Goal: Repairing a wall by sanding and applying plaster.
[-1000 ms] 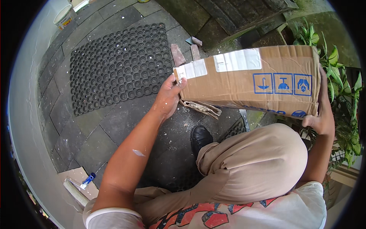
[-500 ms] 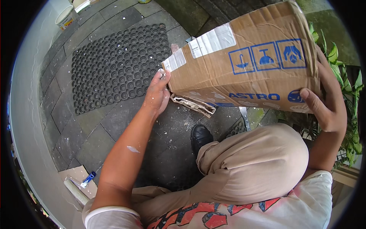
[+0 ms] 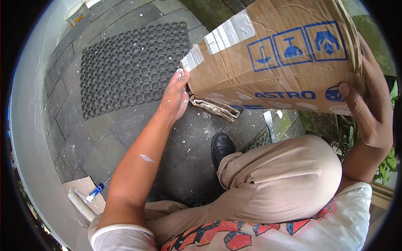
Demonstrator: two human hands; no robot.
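Observation:
A large brown cardboard box [image 3: 276, 62] with blue pictograms and clear tape strips is held up in front of me, tilted, above my raised knee [image 3: 289, 175]. My left hand [image 3: 176, 96], speckled with white paint, presses against the box's left end near a torn flap. At the right end, my right hand [image 3: 370, 108] grips the box, thumb on its printed face. Both hands carry the box clear of the ground.
A black perforated rubber mat [image 3: 130, 67] lies on grey stone paving [image 3: 104, 134] at the left. My black shoe [image 3: 221, 146] stands below the box. A paint roller [image 3: 81, 203] rests on cardboard at lower left, a white bucket [image 3: 76, 12] at top left, green plants [image 3: 387, 163] at right.
The box has risen and come closer to the camera, tilting so its printed side faces me. Both hands have moved up with it.

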